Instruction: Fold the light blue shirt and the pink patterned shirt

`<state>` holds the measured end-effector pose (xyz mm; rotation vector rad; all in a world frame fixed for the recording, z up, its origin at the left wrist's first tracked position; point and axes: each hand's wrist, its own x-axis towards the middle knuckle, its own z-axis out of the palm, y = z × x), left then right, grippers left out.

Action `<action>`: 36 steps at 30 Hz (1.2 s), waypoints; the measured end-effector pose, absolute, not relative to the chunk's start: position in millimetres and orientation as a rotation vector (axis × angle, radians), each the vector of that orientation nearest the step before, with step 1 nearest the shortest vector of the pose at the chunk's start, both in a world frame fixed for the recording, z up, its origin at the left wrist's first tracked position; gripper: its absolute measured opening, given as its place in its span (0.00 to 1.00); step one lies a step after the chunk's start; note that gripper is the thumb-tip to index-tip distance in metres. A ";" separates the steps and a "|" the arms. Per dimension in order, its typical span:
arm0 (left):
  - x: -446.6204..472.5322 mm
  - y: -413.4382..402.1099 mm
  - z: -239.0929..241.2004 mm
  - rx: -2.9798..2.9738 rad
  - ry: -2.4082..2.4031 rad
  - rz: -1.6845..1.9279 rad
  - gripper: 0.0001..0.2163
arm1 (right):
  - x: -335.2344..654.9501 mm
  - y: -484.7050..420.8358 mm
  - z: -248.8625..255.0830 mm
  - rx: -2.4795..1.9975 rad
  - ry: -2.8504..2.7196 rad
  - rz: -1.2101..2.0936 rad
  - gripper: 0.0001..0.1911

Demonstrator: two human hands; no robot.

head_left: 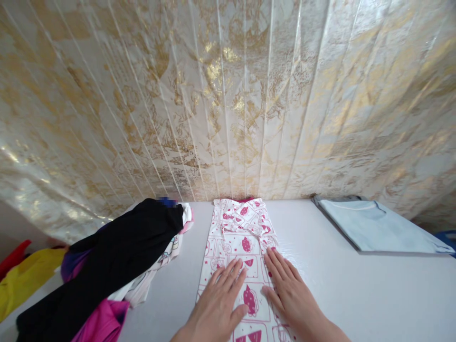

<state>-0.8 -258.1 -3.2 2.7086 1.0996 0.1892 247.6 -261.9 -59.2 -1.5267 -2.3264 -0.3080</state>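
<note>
- Your left hand [219, 299] and right hand [287, 292] lie flat, fingers spread, holding nothing, on the pink-printed garment [242, 247].
- The garment lies mid-table [356, 294], between the clothes pile [117, 266] and the folded blue shirt [377, 228].

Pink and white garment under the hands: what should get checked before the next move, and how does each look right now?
1. Left hand flat on the pink and white garment: ok.
2. Right hand flat beside it: ok.
3. Garment lying in a long narrow strip, sides tucked in: ok.
4. Far end smooth: not ok, it looks bunched.
5. Black garment on the clothes pile apart from it: ok.
6. Light blue folded shirt set apart at the right: ok.
</note>
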 end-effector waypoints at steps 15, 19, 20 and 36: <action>49.4 -248.2 3.4 2.829 0.640 0.218 0.30 | 278.3 -223.8 -40.7 -1.584 -2.447 -0.139 0.27; 58.8 -245.1 -19.6 2.863 0.578 0.272 0.25 | 284.3 -220.4 -47.2 -1.547 -2.431 -0.096 0.28; 59.3 -245.9 -25.6 2.856 0.588 0.283 0.23 | 285.4 -220.3 -48.0 -1.548 -2.425 -0.076 0.28; 108.7 -152.2 12.4 2.394 1.324 0.627 0.16 | 254.7 -181.3 -28.8 -1.510 -1.774 0.353 0.22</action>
